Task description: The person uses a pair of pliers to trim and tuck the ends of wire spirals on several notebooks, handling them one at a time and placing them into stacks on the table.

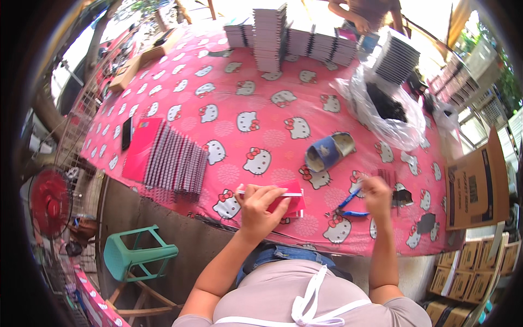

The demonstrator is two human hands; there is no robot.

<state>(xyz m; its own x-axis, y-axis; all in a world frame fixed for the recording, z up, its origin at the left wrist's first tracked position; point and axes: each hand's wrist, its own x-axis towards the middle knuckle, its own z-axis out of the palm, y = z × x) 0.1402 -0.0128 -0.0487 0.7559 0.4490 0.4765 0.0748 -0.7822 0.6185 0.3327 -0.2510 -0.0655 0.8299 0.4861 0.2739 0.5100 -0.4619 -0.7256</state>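
Red little notebook (287,203) sits low in the middle of the frame, with the left hand (261,204) fingers clamped on it. Its long white edge runs left to right. To the right, the right hand (376,192) fingers pinch together on thin dark strips (388,177), near the blue pliers (348,203) on the bench (234,92). Left of the left hand lies 1 row of notebooks (177,161).

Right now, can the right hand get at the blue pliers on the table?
Probably yes: the right hand hovers just above the blue pliers, nothing lies between them, and the left hand holds a red notebook well aside.
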